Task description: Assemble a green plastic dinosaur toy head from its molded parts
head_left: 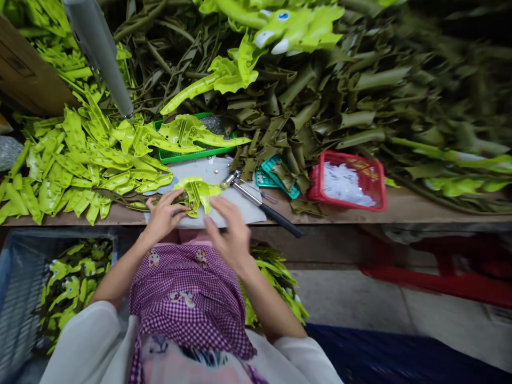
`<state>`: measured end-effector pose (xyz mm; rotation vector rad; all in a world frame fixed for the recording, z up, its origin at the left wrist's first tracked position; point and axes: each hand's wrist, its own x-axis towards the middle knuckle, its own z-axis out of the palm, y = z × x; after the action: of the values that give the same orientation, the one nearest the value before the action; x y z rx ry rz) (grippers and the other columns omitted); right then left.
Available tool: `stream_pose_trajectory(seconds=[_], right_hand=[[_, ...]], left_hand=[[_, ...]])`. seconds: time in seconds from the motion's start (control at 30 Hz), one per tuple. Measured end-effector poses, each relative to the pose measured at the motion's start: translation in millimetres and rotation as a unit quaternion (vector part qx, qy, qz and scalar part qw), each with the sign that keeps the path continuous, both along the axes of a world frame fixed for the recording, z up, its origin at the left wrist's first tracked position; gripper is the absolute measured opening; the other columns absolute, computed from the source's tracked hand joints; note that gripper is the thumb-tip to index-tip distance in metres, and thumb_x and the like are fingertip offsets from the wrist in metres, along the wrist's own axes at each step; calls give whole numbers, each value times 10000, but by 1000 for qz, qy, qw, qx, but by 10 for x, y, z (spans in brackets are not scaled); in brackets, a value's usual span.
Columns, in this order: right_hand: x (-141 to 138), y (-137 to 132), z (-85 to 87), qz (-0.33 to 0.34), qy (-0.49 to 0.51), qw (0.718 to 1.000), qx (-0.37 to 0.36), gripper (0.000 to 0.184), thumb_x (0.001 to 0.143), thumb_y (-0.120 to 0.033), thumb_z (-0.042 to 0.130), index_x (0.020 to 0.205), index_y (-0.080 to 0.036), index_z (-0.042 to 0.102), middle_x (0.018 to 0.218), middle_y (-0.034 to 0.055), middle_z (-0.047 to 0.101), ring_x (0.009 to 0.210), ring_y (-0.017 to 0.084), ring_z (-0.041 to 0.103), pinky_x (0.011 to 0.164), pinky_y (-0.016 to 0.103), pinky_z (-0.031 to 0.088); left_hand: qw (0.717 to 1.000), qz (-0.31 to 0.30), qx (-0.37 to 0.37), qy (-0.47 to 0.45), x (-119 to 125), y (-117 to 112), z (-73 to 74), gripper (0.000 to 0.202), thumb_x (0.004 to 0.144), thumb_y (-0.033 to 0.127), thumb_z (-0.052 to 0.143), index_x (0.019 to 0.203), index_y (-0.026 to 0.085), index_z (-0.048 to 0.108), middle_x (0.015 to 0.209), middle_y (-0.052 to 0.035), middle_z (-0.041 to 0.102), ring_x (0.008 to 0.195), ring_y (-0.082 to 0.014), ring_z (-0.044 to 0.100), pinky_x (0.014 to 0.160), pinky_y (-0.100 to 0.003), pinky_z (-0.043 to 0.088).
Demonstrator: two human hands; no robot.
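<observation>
While the left hand (pixel 162 216) pinched the seemingly light, stiff plastic shell (pixel 199 191) by its edge, the right hand (pixel 229 234) hovered spread.

Lime shell piece (pixel 196 194) was smooth, glossy plastic. Olive shell heap (pixel 320 106) was duller plastic. Bench (pixel 400 205) was bare, matt wood. Red basket (pixel 381 186) was plastic mesh. Hammer (pixel 264 205) had a bright metal head and a dark matt handle. Apron (pixel 188 293) was checked woven cloth.

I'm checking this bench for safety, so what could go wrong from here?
The hammer lies with its handle past the bench edge, beside the right hand; a knock could drop it. The red basket sits close to that edge too. The left hand holds the lime-green part below a loose olive pile that may slide.
</observation>
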<state>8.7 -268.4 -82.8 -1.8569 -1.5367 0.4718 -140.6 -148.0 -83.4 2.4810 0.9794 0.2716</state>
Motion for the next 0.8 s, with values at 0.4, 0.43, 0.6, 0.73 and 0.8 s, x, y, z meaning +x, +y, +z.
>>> stream_pose_trajectory(seconds=[0.4,0.43,0.6,0.73,0.8], right_hand=[[0,73,-464,-28,-4,998,53,381,956,-318,394,1265,-189,576,1256,99,626,1203,186,556,1049,372,441],[1,71,-462,-27,-7,998,51,383,958,-318,391,1277,-200,567,1257,93,625,1204,187,555,1048,377,440],[2,69,-444,3,-58,998,23,449,971,-327,347,1377,-175,466,1365,106,545,1253,199,509,1056,370,419],[-28,90,-444,32,-135,990,-39,490,975,-353,313,1428,-183,389,1485,102,398,1311,251,444,1002,423,430],[-39,91,-446,36,-161,985,-53,495,978,-343,298,1441,-181,363,1491,106,381,1322,261,429,981,433,429]], left_hand=[[998,60,-18,-25,190,88,42,88,809,369,669,826,307,730,1286,5,603,1187,-281,495,962,-523,264],[997,74,-18,-30,214,92,28,95,804,379,673,824,299,720,1271,3,610,1174,-282,502,958,-517,268],[993,108,-20,-36,277,118,-16,141,789,393,682,832,261,658,1209,-22,621,1138,-286,521,923,-478,304],[995,97,-19,-32,274,140,-22,147,794,392,673,809,251,633,1187,-27,623,1128,-284,526,904,-462,315],[995,95,-20,-31,274,146,-20,149,787,391,680,812,251,634,1203,-27,614,1132,-287,521,905,-461,314]])
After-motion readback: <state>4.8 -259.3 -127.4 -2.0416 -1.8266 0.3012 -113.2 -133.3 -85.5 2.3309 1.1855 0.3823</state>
